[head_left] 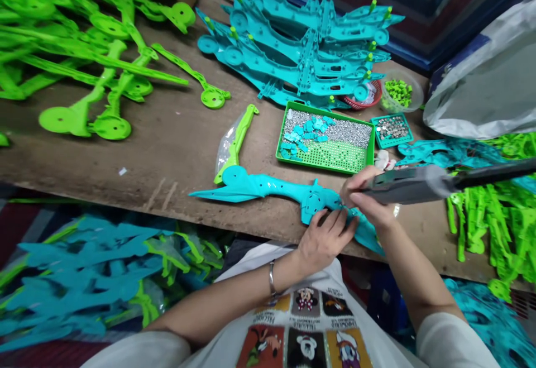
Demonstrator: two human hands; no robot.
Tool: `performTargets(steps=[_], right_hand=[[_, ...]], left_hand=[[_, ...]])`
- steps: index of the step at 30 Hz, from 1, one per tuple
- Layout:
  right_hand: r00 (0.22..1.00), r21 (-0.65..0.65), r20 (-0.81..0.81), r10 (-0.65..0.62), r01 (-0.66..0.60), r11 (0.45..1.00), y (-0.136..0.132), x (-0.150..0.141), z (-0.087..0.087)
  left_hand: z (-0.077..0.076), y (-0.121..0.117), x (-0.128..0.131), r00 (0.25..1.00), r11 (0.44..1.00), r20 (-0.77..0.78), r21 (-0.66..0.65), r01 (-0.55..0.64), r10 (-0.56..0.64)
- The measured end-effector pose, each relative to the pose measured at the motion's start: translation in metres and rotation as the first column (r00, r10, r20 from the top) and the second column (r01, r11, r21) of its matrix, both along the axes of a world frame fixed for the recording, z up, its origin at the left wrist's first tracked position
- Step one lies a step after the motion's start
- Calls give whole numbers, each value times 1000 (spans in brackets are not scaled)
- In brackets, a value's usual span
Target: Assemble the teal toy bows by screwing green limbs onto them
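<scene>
A blue plastic bow-shaped part (285,185) lies along the front of the workbench. My left hand (325,238) is bent over its near edge, fingertips pressed against it right of its centre. Wrapped round a grey and black electric screwdriver (412,184) is my right hand (372,196). The tool lies nearly level across the view, its thick end towards the right, and its tip is hidden by the fingers. Both hands are close together over the part's right half. Beyond them stands a green tray (326,158) holding many small screws (349,133) and small blue plastic pieces (312,128).
Blue bow halves (301,49) are stacked at the back. Green parts (87,61) pile up on the left, with more (481,223) on the right. A small blue tray (392,143) of metal pieces, a tub (419,91) of green pieces and a red basket (379,97) stand behind.
</scene>
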State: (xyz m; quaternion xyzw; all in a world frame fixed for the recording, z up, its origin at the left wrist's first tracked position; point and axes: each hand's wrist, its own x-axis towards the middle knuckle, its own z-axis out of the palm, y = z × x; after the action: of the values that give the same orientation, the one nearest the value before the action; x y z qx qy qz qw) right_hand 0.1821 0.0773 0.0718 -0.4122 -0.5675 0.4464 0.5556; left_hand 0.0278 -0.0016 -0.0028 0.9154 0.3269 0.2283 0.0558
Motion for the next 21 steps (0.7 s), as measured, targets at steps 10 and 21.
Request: performTargets(steps=[10,21], right_hand=[[875,122,-25,-483,482,867,56,28,-10],[870,92,-30,-492,492,866,61,30,-25]], left_hand=[[-3,-3,-1,1000,999,-15,50,-15,15],[-4,-3,-1,1000,999,9,39,-20,20]])
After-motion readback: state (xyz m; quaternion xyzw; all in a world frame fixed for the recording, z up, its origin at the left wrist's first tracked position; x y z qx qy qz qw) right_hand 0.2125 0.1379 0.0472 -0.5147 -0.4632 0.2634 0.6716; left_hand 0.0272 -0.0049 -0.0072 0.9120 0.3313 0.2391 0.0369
